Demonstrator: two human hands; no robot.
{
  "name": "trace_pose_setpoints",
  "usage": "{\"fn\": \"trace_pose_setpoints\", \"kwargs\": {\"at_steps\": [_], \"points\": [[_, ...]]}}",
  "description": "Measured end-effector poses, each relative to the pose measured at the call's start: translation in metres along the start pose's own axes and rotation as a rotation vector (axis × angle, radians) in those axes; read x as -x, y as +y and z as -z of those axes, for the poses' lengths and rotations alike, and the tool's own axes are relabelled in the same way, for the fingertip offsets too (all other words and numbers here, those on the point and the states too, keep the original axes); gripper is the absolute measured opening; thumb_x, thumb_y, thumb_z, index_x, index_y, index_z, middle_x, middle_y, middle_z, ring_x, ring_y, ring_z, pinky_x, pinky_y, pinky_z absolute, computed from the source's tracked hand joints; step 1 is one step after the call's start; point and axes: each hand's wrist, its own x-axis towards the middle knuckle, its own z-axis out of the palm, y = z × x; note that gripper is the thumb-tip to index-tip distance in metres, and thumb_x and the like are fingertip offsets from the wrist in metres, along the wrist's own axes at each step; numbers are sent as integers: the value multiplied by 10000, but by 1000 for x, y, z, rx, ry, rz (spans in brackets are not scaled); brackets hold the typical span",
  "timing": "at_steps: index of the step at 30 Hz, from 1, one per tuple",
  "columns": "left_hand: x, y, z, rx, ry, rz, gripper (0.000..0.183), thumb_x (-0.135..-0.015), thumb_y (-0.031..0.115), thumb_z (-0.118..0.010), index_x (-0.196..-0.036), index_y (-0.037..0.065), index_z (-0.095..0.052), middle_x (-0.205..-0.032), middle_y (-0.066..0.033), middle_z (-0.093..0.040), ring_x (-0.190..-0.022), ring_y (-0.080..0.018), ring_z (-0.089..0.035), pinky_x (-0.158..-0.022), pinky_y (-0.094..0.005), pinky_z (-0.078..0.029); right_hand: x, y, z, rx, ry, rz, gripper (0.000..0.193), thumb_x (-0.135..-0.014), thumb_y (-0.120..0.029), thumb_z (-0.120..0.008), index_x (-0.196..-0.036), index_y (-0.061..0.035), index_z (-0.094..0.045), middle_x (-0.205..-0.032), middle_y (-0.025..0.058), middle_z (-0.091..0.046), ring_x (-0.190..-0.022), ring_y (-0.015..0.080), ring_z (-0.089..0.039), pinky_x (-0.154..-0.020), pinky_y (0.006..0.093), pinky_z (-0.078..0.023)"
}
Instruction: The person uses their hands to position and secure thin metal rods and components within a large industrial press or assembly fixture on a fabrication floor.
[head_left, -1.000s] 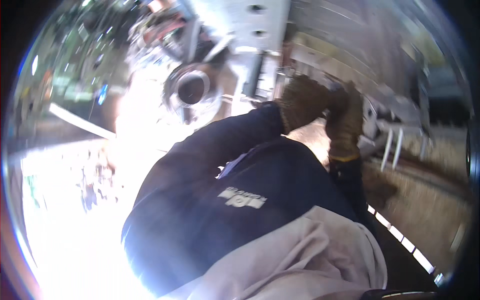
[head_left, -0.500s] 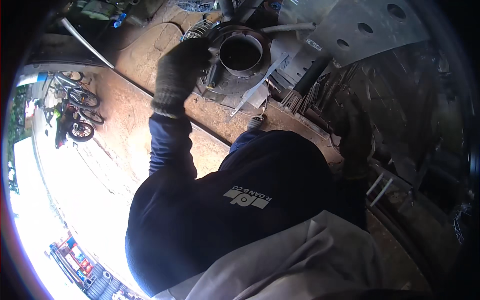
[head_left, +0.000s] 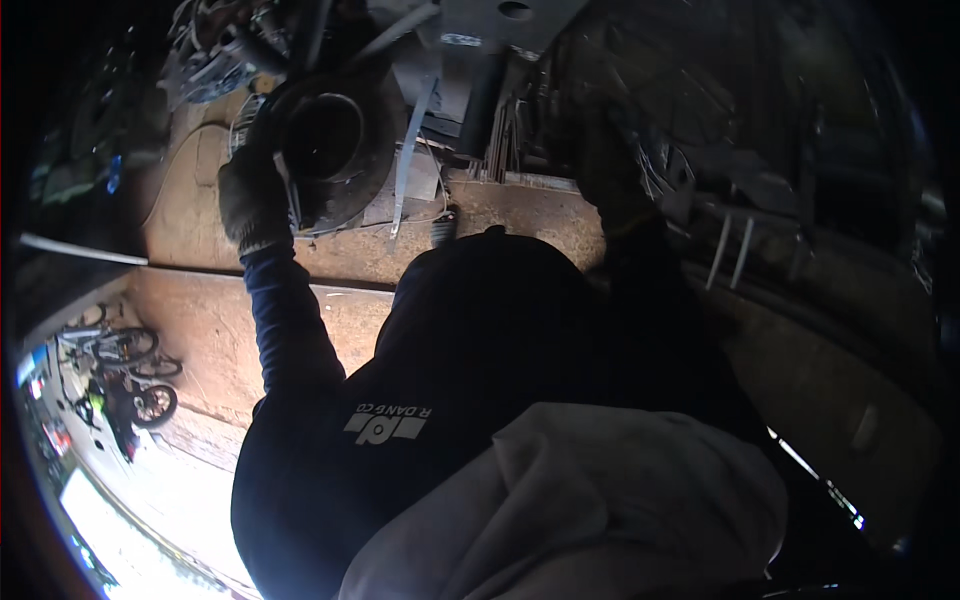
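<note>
Left hand [head_left: 255, 200], gloved, is at the left edge of the round metal piece [head_left: 378, 150], grip cannot be told; thin rods [head_left: 500, 140] lie further right; right hand [head_left: 612, 175] is in shadow, grip indiscernible; fingers are best kept off edges.

This is looking like a metalworking workshop: a round metal ring [head_left: 357, 118] is sitting just right of the gloved left hand [head_left: 253, 198]; thin rods [head_left: 502, 135] are bunching between it and the right hand [head_left: 608, 165]; a holed plate [head_left: 540, 28] is jutting beyond them.
</note>
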Motion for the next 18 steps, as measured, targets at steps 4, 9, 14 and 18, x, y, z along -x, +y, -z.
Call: {"fn": "trace_pose_setpoints", "kwargs": {"at_steps": [4,9,14,18], "points": [[-3,2,5,-63,-59,-8,273,-992,273,-576,-980,44,-725,-899,-215,-717,-846,-408,-710,-686,-508,-549,37,-29,-67,382,13,262,500,-1015,-520,-584,-1140,-46,-683,-898,43,-725,-770,118,-678,-707,297,-551],[-3,19,31,5,53,112,339,-973,342,-621,-1086,44,-737,-968,-228,-728,-933,-412,-708,-779,-517,-552,7,-39,-54,913,-85,765,435,-1024,-472,-601,-1038,-48,-700,-832,16,-697,-689,89,-645,-637,268,-524],[-7,30,52,46,92,124,390,-957,362,-652,-1156,35,-726,-1009,-236,-726,-970,-407,-698,-833,-517,-538,17,-40,-55,1154,-57,690,243,-948,-234,-662,-1137,-90,-610,-894,149,-685,-846,350,-677,-759,470,-549],[-13,57,65,335,184,-60,341,-937,215,-696,-1221,28,-712,-1071,-175,-746,-998,-312,-714,-864,-410,-551,47,-36,-64,1261,-121,749,192,-960,-240,-650,-1060,-75,-648,-828,119,-676,-751,295,-676,-683,424,-544]]}}
